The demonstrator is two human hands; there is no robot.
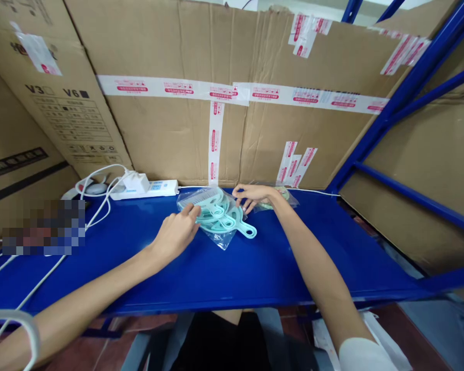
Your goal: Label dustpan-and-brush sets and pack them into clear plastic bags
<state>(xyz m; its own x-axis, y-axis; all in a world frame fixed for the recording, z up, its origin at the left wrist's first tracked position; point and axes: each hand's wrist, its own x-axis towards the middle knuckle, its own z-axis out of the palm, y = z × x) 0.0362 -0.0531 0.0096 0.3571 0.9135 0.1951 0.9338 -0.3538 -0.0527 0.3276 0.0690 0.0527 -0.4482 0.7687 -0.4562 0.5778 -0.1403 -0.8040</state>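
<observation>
Several light-teal plastic pieces with looped handles (pixel 249 230) lie in a pile on the blue table (pixel 232 278), on and around a clear plastic bag (pixel 223 241). My left hand (pixel 178 226) is at the left side of the pile, its fingers curled at the edge of a teal piece; what they pinch is too small to make out. My right hand (pixel 251 196) hovers at the pile's upper right, fingers bent and apart. Behind its wrist lies another clear packet (pixel 282 196) with greenish contents.
A white power strip (pixel 162 188) with plugs and cables stands at the back left, near a blurred-out object (pixel 42 228). Cardboard panels (pixel 158 134) rise behind the table. A blue metal frame (pixel 386 121) stands on the right.
</observation>
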